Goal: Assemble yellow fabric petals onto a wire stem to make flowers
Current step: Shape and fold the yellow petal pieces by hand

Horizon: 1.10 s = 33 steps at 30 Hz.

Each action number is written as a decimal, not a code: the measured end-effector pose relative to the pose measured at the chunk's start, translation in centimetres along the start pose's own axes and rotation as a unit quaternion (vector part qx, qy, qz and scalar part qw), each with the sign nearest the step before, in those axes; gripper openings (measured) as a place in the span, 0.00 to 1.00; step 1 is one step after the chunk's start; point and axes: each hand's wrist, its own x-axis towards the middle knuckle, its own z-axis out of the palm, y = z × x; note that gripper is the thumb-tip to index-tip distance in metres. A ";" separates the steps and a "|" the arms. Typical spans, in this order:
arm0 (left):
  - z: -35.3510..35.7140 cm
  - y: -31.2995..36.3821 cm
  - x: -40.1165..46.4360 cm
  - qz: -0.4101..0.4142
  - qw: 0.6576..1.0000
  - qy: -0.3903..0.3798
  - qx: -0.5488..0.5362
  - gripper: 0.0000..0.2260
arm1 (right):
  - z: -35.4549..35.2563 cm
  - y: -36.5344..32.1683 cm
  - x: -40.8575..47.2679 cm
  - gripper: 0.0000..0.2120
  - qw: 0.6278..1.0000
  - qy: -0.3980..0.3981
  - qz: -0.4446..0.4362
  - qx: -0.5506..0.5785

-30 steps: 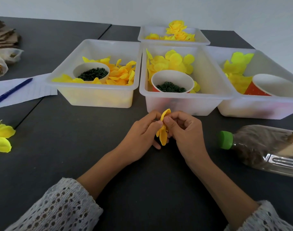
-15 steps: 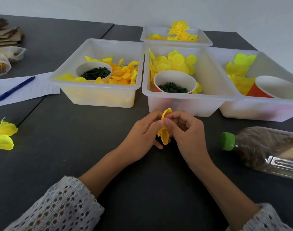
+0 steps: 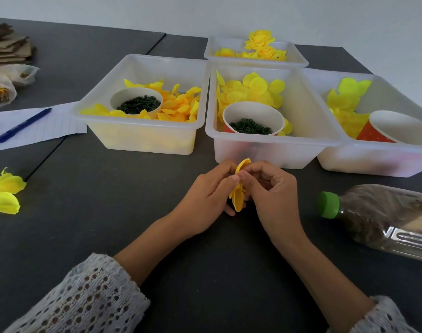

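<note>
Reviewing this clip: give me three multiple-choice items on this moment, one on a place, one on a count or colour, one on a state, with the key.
1. Where does the blue pen lie?
A. On the lined paper
B. In a tub
C. Beside the bottle

2. What colour is the bottle cap?
A. Red
B. Green
C. White

3. What are the hands doing?
A. Both lie flat on the table
B. One reaches into a tub
C. Both pinch the yellow petals

Key: 1 A, the pen rests across the sheet at far left. 2 B, the cap on the lying bottle is green. 3 C, the left hand and right hand meet on the petals.
</note>
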 end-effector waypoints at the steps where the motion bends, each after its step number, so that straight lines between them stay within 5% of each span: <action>1: 0.0 0.0 0.0 0.000 1.000 -0.001 -0.001 0.10 | 0.0 0.0 0.0 0.03 1.000 -0.003 0.001 0.004; 22: -0.1 0.0 0.0 0.000 1.000 -0.004 0.005 0.11 | -0.1 -0.1 0.0 0.04 1.000 -0.017 0.011 0.021; 33: 0.5 -0.1 -0.4 0.045 0.989 0.023 0.138 0.07 | 0.4 0.5 -0.4 0.04 0.998 0.031 -0.022 -0.046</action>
